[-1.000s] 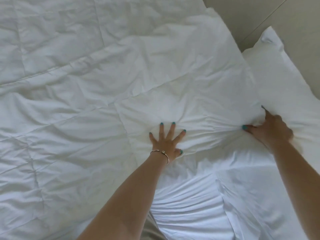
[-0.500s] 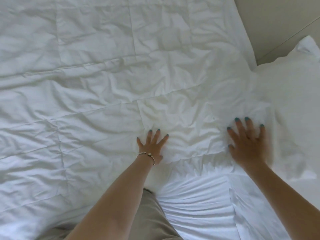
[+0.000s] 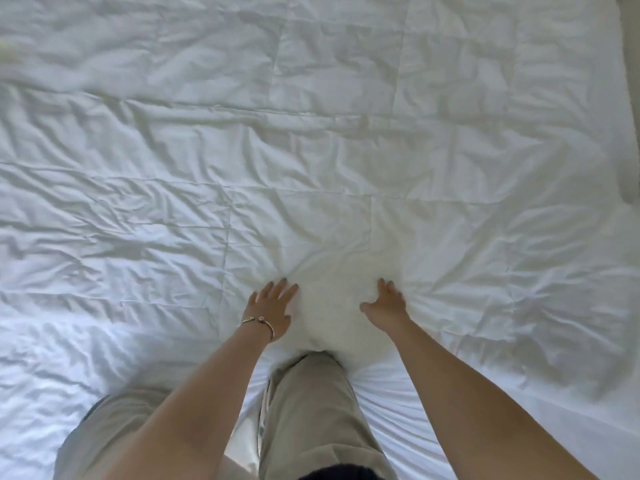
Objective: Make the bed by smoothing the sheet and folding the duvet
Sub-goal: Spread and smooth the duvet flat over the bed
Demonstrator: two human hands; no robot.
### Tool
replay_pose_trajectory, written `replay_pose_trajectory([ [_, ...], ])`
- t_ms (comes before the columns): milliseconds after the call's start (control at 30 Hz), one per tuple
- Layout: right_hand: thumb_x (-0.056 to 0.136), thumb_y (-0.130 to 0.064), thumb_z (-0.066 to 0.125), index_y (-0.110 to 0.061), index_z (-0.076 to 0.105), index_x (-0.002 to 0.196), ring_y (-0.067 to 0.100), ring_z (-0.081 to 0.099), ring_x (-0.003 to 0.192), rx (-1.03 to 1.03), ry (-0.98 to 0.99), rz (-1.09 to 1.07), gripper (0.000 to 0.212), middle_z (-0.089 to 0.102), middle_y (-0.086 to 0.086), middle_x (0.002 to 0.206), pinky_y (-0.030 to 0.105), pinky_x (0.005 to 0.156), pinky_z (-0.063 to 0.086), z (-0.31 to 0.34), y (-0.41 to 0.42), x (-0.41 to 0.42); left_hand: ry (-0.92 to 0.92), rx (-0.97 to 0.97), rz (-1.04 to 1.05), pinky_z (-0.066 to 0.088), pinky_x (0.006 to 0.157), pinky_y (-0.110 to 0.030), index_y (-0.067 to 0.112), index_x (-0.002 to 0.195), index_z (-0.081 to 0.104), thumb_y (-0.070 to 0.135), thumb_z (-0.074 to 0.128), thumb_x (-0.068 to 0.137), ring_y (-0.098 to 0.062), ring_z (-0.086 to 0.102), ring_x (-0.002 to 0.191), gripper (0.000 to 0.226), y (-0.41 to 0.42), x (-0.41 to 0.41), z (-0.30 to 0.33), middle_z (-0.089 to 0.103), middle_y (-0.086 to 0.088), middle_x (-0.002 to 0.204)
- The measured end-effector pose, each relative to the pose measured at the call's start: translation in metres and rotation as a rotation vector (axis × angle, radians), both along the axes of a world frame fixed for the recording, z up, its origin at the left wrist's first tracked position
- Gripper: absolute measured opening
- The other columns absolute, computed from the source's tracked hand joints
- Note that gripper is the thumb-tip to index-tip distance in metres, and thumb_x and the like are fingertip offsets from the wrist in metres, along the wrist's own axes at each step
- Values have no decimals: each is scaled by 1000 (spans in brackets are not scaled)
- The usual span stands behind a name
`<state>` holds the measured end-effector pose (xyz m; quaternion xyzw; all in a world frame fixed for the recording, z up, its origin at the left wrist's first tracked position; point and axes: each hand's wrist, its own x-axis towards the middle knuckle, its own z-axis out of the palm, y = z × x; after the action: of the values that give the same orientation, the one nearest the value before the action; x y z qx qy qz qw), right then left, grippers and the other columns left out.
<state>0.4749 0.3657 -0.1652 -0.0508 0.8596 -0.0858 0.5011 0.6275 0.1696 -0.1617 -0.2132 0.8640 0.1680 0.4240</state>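
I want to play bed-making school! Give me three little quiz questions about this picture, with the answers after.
1. True or false: both hands lie on the white duvet.
2. Which wrist wears the bracelet? A) left B) right
3. Fill in: the knee in beige trousers rests on the smoother white ____ below the duvet's near edge.

Key
1. True. The left hand lies flat with straight fingers; the right hand presses down beside it, fingers slightly bent, pinching nothing that can be seen.
2. A.
3. sheet.
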Motion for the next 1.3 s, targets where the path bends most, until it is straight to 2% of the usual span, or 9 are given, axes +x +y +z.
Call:
replay_pose_trajectory([
  [100, 92, -40, 55, -27, 14, 155, 26, 3, 149, -36, -134, 130, 76, -3, 3, 163, 39, 120, 14, 17, -8, 27, -62, 20, 133, 8, 119, -49, 36, 153, 1, 34, 39, 99, -17, -7, 148, 66, -12, 51, 5, -8, 10, 161],
  [200, 95, -48, 50, -26, 14, 155, 22, 9, 149, 34, -193, 273, 73, 3, 2, 163, 36, 120, 13, 36, -12, 71, -100, 96, 226, 13, 119, -46, 31, 154, 7, 36, 39, 99, -17, -1, 148, 63, -33, 96, 18, -2, 8, 161],
  [367, 96, -56, 37, -28, 15, 154, 20, 16, 147, 149, -138, 311, 68, 13, -3, 161, 40, 119, 17, 78, -52, 163, -70, 132, 142, 24, 116, -41, 23, 154, 12, 43, 34, 100, -21, 13, 146, 62, -61, 155, 54, 11, 0, 161],
  [467, 90, -61, 37, -27, 21, 153, 23, 24, 144, 147, -95, 209, 74, 21, -1, 160, 42, 117, 22, 90, -93, 215, -21, 153, 14, 25, 115, -42, 24, 154, 14, 49, 33, 98, -23, 18, 145, 64, -95, 180, 73, 16, -1, 160],
  [633, 93, -61, 38, -25, 21, 154, 22, 18, 147, 165, -52, 146, 73, 15, -2, 161, 39, 118, 16, 94, -161, 283, 31, 155, -9, 37, 104, -40, 19, 147, 32, 50, 32, 97, -25, 37, 134, 59, -168, 205, 82, 38, -5, 148],
  [900, 91, -60, 43, -27, 25, 152, 20, 21, 145, 131, 63, 6, 71, 22, -3, 159, 42, 117, 22, 73, -230, 326, 9, 154, -245, 38, 101, -41, 19, 146, 30, 49, 37, 96, -24, 37, 132, 59, -241, 224, 45, 37, -4, 146],
  [1000, 92, -59, 44, -30, 20, 153, 20, 19, 146, 132, 86, -24, 72, 17, -5, 161, 42, 116, 22, 53, -254, 327, 45, 190, -204, 36, 105, -39, 21, 149, 23, 47, 39, 96, -22, 32, 137, 62, -261, 229, 22, 29, -1, 151],
  [1167, 90, -64, 43, -43, 1, 152, 22, 3, 149, 182, -12, -95, 78, -7, -9, 162, 50, 117, 15, 12, -278, 330, 88, 252, -118, 40, 102, -39, 29, 151, 19, 48, 44, 93, -20, 29, 137, 65, -273, 235, -2, 28, 2, 150],
  [1300, 88, -67, 41, -56, -7, 146, 21, -3, 149, 193, -80, -181, 75, -5, -11, 161, 57, 116, 7, -5, -279, 330, 69, 270, -32, 45, 94, -37, 37, 147, 20, 46, 47, 90, -19, 30, 132, 64, -274, 245, -16, 32, 3, 145],
])
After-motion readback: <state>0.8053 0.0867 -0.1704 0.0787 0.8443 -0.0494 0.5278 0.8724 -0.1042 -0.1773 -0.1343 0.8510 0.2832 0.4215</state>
